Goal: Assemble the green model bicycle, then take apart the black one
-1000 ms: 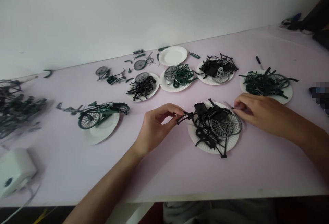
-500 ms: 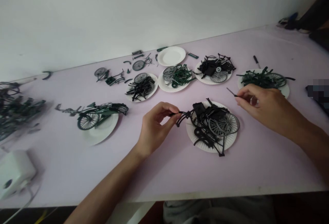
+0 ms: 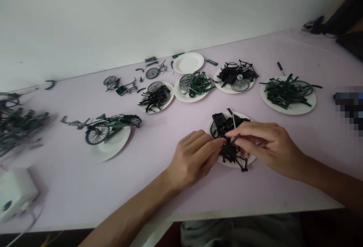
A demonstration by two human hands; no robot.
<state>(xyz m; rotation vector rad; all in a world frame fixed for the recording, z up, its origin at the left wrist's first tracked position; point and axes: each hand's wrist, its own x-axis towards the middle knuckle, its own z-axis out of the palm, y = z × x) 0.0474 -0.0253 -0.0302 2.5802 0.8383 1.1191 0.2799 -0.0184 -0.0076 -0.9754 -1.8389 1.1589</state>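
Black plastic toy-bicycle parts: found heaped on a round, white, fluted paper plate at four o'clock from the centre of the view, partly hidden under the hands. Pinched a thin black piece between thumb and fingers of the left hand. Held a slim silver metal rod in the closed fingers of the right hand, just beside the left. Saw a dark-green toy bicycle at nine o'clock, partly over another white paper plate. Noted another black plastic heap at two, and a tangled dark-green heap at three
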